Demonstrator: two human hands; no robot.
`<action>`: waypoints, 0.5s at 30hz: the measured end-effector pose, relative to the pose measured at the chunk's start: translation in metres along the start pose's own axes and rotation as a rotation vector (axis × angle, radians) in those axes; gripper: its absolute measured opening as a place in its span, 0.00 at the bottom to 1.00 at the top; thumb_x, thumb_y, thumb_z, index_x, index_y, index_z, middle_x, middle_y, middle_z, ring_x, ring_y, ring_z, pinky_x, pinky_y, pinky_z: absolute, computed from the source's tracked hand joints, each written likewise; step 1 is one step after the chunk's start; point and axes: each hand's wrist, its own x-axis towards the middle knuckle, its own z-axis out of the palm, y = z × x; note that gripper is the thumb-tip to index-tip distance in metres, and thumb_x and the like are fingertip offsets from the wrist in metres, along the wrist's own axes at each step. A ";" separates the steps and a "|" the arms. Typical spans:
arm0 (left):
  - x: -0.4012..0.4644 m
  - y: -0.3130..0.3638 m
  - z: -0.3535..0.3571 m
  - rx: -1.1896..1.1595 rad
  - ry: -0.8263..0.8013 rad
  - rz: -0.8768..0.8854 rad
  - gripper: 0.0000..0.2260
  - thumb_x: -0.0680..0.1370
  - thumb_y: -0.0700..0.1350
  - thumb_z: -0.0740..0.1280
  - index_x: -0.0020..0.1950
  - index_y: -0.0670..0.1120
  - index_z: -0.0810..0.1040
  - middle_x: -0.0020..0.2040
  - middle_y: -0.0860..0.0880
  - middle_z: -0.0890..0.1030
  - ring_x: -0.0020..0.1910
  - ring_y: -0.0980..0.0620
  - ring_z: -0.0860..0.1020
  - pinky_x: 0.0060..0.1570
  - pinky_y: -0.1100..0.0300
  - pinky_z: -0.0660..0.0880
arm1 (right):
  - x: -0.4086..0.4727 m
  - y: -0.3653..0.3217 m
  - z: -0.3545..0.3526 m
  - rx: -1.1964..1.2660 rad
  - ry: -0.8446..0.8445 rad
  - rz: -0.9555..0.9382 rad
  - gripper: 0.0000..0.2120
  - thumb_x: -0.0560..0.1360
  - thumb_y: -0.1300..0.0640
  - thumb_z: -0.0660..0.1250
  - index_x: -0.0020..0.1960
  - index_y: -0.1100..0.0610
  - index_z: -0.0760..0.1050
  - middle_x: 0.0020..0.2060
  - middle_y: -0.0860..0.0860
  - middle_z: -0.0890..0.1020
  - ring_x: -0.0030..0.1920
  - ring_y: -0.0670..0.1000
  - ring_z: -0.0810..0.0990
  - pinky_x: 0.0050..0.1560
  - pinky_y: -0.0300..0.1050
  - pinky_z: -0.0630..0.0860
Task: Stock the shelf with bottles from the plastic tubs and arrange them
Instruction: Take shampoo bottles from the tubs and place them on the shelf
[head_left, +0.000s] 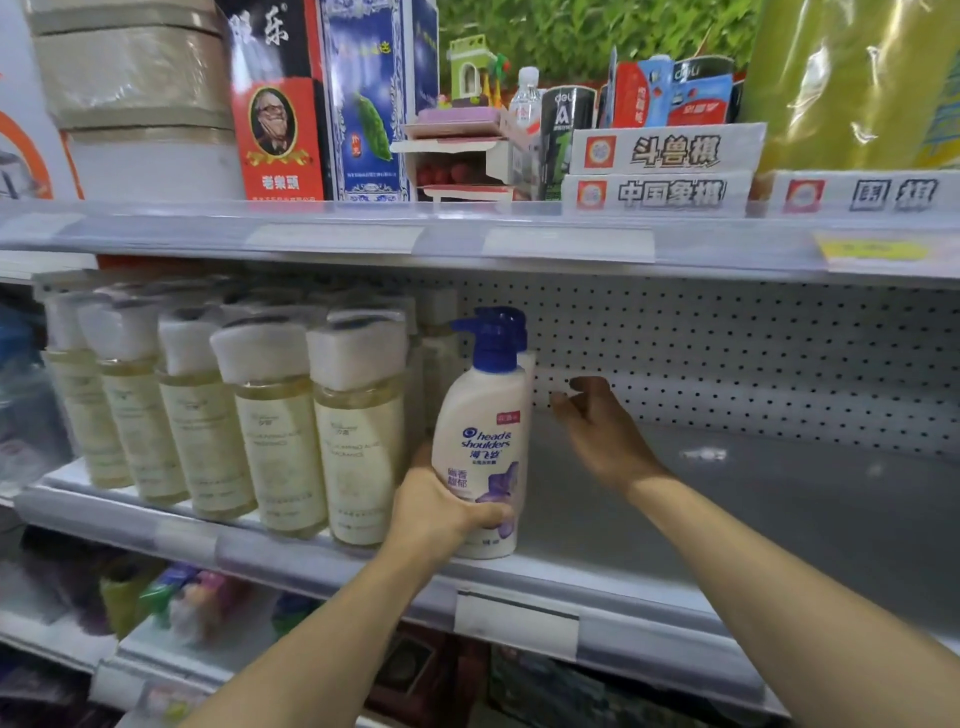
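Note:
A white shampoo bottle (483, 441) with a blue pump top stands near the front of the middle shelf (675, 519). My left hand (436, 514) is wrapped around its lower part. A second white bottle stands right behind it, mostly hidden. My right hand (597, 431) is further back on the shelf, to the right of the bottles, fingers apart and holding nothing. Left of the shampoo stands a row of several clear bottles (280, 415) with pale yellow liquid and white caps. No plastic tub is in view.
The pegboard back wall (753, 358) closes the shelf behind. The upper shelf (467, 234) carries boxes, board-game packs and a small water bottle. A lower shelf (171, 608) holds colourful small items. Price-tag rails run along the shelf fronts.

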 end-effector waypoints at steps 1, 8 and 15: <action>0.000 0.000 0.000 0.010 -0.008 0.002 0.16 0.56 0.36 0.82 0.40 0.45 0.83 0.37 0.50 0.85 0.39 0.50 0.84 0.42 0.56 0.81 | -0.001 0.002 0.000 -0.015 -0.005 0.003 0.24 0.80 0.46 0.58 0.71 0.58 0.61 0.64 0.56 0.72 0.61 0.53 0.72 0.56 0.42 0.67; 0.000 -0.004 -0.001 0.133 0.007 0.070 0.23 0.58 0.44 0.81 0.50 0.44 0.80 0.38 0.54 0.85 0.37 0.60 0.82 0.33 0.71 0.75 | -0.010 0.010 0.001 -0.148 -0.048 0.008 0.25 0.78 0.49 0.63 0.70 0.58 0.63 0.64 0.56 0.71 0.62 0.53 0.71 0.56 0.41 0.66; -0.005 -0.003 0.003 0.405 0.064 0.013 0.28 0.60 0.55 0.81 0.53 0.43 0.76 0.47 0.51 0.82 0.45 0.52 0.80 0.42 0.61 0.77 | -0.030 0.018 -0.007 -0.388 -0.140 0.017 0.26 0.76 0.51 0.67 0.70 0.56 0.63 0.67 0.54 0.68 0.67 0.53 0.67 0.64 0.45 0.68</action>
